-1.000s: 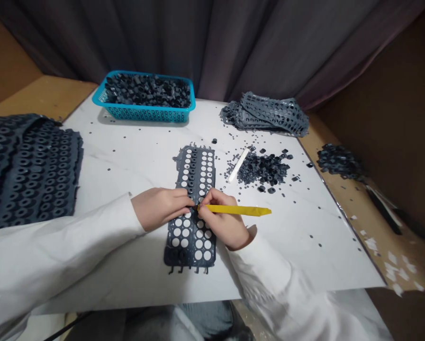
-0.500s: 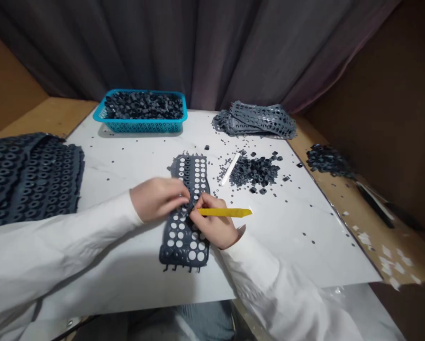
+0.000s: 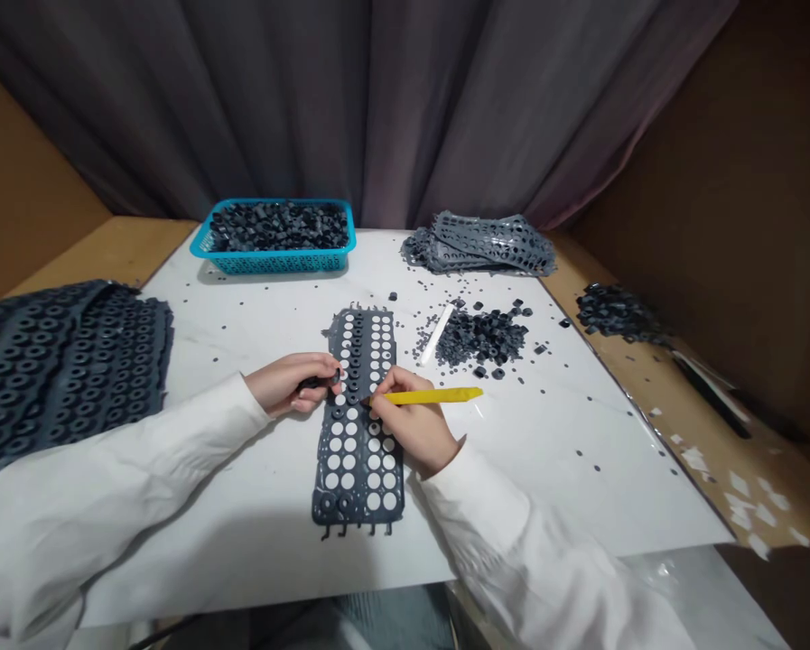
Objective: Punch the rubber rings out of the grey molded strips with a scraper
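Observation:
A dark grey rubber sheet (image 3: 360,456) with rows of round holes lies lengthwise in front of me on the white board. Rings still fill some of its places, mainly along one column and at the near left corner. My right hand (image 3: 414,424) pinches a yellow pen-shaped tool (image 3: 435,395), its dark tip at the sheet's middle. At the sheet's left edge, my left hand (image 3: 296,384) is closed around small black rubber pieces (image 3: 316,382); how many is hidden by the fingers.
A blue basket (image 3: 279,264) full of black pieces stands at the back left. Ringed sheets (image 3: 59,361) are stacked at left, perforated sheets (image 3: 492,244) at back right. Right of the work sheet are a white stick (image 3: 437,334) and a pile of small black pieces (image 3: 489,337).
My left hand has drawn back leftward from the sheet's middle, black pieces now showing in its fingers. The tool's tip remains near the middle of the sheet. The view has tilted slightly.

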`<state>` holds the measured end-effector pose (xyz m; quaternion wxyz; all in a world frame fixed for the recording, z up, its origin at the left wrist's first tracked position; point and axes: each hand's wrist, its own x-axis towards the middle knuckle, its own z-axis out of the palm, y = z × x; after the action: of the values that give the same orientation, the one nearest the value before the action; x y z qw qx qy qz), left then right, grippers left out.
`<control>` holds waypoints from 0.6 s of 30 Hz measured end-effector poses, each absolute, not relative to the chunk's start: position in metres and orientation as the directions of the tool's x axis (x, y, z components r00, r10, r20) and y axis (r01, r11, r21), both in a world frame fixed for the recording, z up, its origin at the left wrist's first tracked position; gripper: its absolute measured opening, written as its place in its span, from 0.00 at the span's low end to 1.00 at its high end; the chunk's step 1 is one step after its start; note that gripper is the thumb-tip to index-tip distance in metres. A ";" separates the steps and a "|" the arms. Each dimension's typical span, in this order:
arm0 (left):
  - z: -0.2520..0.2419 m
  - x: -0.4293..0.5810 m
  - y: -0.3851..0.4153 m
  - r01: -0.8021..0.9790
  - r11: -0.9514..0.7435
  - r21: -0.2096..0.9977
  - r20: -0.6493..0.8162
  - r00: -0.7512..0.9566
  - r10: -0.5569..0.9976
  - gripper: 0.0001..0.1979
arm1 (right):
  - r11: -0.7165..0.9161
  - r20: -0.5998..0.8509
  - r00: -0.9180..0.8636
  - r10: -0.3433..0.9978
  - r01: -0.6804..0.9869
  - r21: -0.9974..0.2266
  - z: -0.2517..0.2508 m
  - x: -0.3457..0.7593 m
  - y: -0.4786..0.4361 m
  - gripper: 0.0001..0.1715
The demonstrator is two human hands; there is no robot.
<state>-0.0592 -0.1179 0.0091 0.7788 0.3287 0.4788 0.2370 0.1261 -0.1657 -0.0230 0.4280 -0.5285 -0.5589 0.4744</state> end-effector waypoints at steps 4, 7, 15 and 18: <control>0.008 -0.061 -0.113 -0.086 0.693 0.716 -0.590 0.457 0.666 0.03 | -0.020 -0.036 -0.077 0.996 0.204 -0.979 -0.028 0.125 -0.165 0.05; 0.007 -0.061 -0.113 -0.096 0.713 0.695 -0.604 0.460 0.651 0.04 | -0.011 -0.028 -0.077 0.997 0.216 -0.976 -0.028 0.125 -0.164 0.04; 0.006 -0.059 -0.116 -0.103 0.704 0.703 -0.591 0.466 0.659 0.07 | -0.017 -0.036 -0.081 0.996 0.229 -0.973 -0.027 0.126 -0.165 0.04; 0.006 -0.059 -0.116 -0.095 0.708 0.700 -0.599 0.462 0.654 0.08 | -0.012 -0.032 -0.082 0.996 0.227 -0.974 -0.026 0.125 -0.165 0.04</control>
<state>-0.0593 -0.1156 0.0060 0.7997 0.3022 0.4629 0.2342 0.1254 -0.1648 -0.0262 0.4125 -0.5373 -0.5690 0.4662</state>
